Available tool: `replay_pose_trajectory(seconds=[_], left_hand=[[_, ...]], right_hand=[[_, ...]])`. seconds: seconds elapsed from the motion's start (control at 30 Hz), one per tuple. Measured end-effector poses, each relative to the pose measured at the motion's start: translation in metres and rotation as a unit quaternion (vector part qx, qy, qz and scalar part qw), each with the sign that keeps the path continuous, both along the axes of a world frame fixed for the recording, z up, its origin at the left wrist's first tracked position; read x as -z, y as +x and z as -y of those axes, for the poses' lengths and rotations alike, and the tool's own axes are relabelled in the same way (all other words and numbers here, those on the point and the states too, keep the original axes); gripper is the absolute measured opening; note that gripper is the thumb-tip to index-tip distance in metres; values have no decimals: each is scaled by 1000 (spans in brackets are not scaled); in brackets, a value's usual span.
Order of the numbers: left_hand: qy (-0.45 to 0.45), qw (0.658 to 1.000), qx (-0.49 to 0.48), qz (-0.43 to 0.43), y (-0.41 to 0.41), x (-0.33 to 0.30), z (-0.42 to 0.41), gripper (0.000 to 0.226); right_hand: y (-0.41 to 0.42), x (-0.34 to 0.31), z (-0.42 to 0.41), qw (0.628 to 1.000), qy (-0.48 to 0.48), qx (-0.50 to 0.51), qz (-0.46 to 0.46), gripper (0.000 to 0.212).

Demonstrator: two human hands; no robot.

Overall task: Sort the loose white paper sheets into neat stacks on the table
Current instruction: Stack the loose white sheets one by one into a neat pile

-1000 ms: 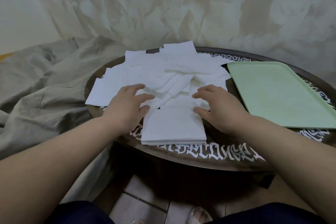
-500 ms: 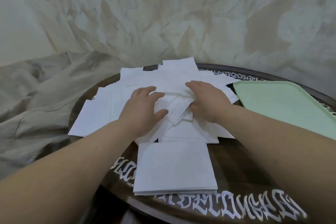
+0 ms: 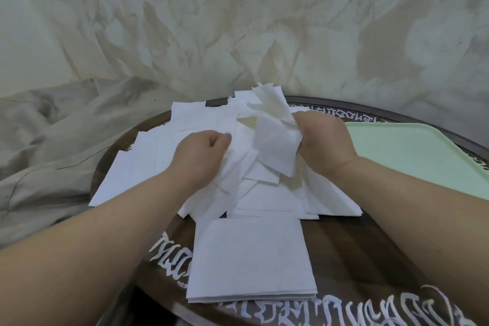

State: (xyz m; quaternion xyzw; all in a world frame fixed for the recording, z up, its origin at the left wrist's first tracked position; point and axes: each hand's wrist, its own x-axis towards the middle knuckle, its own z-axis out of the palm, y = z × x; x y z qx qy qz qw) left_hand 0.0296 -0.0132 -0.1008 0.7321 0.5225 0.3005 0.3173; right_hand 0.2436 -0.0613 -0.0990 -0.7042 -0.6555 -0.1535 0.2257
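A jumble of loose white paper sheets (image 3: pixel 158 167) covers the far half of the round dark table (image 3: pixel 357 259). A neat stack of white sheets (image 3: pixel 251 259) lies at the table's near edge. My left hand (image 3: pixel 201 151) grips a crumpled sheet (image 3: pixel 227 180) from the pile, fingers curled round it. My right hand (image 3: pixel 322 140) holds several sheets (image 3: pixel 275 137) lifted and fanned above the pile, thumb and fingers closed on their right edge. Both hands hover over the pile's middle, close together.
A pale green tray (image 3: pixel 418 156) sits on the table's right side, just beyond my right wrist. Rumpled beige cloth (image 3: pixel 53 135) lies to the left of the table, and draped fabric (image 3: pixel 238 21) hangs behind it. White lettering runs round the table rim.
Both hands went from lying flat on the pile to gripping sheets. The right hand has raised a bunch of sheets off the pile, and the left has bunched one up.
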Motion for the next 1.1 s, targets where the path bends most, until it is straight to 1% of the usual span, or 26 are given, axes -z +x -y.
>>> replay_pose_trajectory(seconds=[0.03,0.07,0.1,0.13,0.17,0.2,0.27,0.3,0.33,0.4,0.5,0.57,0.63,0.7,0.73,0.77,0.83,0.87,0.93,0.97,1.03,1.1], left_hand=[[-105,988,-12,109,6,-8,3,42],[-218,954,-1,205,12,-15,5,51],[-312,911,28,269,16,-23,8,64],[-376,873,72,302,20,-29,12,75],[-405,850,112,318,23,-31,14,79],[-408,840,138,329,26,-35,19,74],[-381,847,122,351,29,-40,26,47],[-365,854,91,360,27,-40,27,35],[-348,862,60,364,24,-38,29,28],[-318,875,26,363,13,-35,29,27],[-292,883,32,365,-9,-40,38,30],[-286,884,57,365,-24,-47,48,31],[-284,887,93,352,-38,-53,60,37],[-282,890,117,339,-50,-58,74,38],[-276,894,122,331,-55,-59,81,36],[-269,899,122,324,-60,-59,88,35],[-254,908,107,316,-66,-59,100,34],[-249,910,95,317,-68,-59,106,33],[-238,913,64,324,-71,-56,115,23],[-233,915,49,326,-71,-54,118,20],[-222,919,31,325,-73,-49,123,19],[-209,923,22,323,-73,-45,127,17]], right_hand=[[-1,3,3,998,41,-36,-10,21],[-4,4,6,995,71,-74,-8,29],[-9,5,10,990,86,-114,0,37],[-13,6,13,984,79,-157,9,45],[-19,8,16,979,60,-195,18,51],[-24,8,19,974,35,-224,25,56],[-32,6,24,967,3,-254,35,55],[-35,3,27,963,1,-265,44,49],[-37,1,31,961,8,-271,51,42],[-41,-4,41,961,30,-269,54,38],[-46,-14,58,965,73,-251,10,44],[-48,-25,70,965,124,-219,-72,44],[-52,-40,80,955,151,-159,-199,39],[-58,-55,90,930,124,-112,-328,33],[-62,-60,95,918,105,-109,-366,35],[-67,-64,101,912,87,-118,-384,39],[-79,-66,111,916,59,-143,-371,40],[-86,-63,115,927,58,-149,-339,38],[-97,-56,121,950,106,-151,-253,32],[-101,-52,124,955,136,-150,-218,34],[-105,-44,128,957,187,-133,-179,43],[-105,-40,129,956,228,-116,-141,46]])
